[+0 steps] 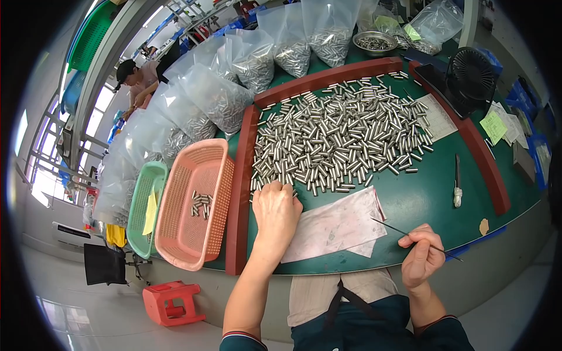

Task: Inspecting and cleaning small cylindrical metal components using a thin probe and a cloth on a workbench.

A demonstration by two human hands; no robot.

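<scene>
Workshop bench, green mat [421, 199] framed by a dark red raised border [240, 193]; bright windows at far left, another person bent over work in the background

Large heap of small metal cylinders [345, 137] spread across mat centre. Left hand [275, 213] palm-down at heap's near edge, fingers curled onto the nearest pieces; whether any are actually pinched, cannot tell. Right hand [422, 257] near the bench's front edge, fingers closed on a thin dark rod [410, 236], tip pointing left over a sheet of printed paper [336, 225]

Pink basket [196, 202] just left of the border, a few cylinders inside; green basket [146, 207] beside it. Clear bags of the same parts [216, 96] stacked behind, a metal bowl [374, 42] at the back, small black fan [471, 73] at right

Risks, as judged: cylinders round and loose, so a careless sweep could roll some off the open front edge; rod slender, easily bent or slipped if pressed sideways; rod tip near the other hand could jab it
</scene>
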